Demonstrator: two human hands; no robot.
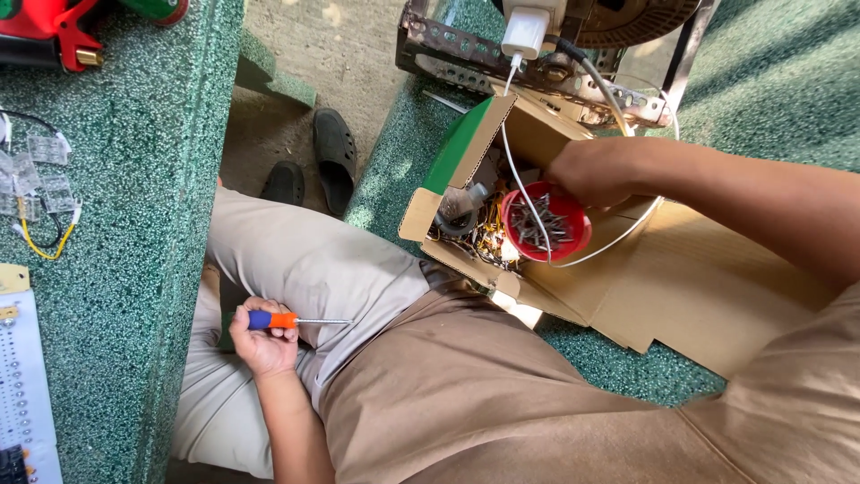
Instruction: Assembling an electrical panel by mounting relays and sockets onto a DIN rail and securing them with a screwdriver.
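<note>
My left hand (262, 345) rests on my thigh, closed around a small screwdriver (271, 319) with a blue and orange handle; its thin shaft points right. My right hand (591, 170) reaches into an open cardboard box (466, 152) on the green speckled bench. Its fingers are at the far rim of a red bowl (573, 240) full of dark screws (536, 224). Whether those fingers hold anything is hidden. Beside the bowl, the box holds a tangle of small parts and wires, including a grey metal part (459, 206).
A white cable (520, 184) runs from a white charger (525, 31) across the bowl. A perforated metal frame (466, 54) stands behind the box. Dark sandals (334, 152) lie on the ground. On the left bench are clear plastic pieces (40, 179), a white board (22, 376) and a red tool (45, 31).
</note>
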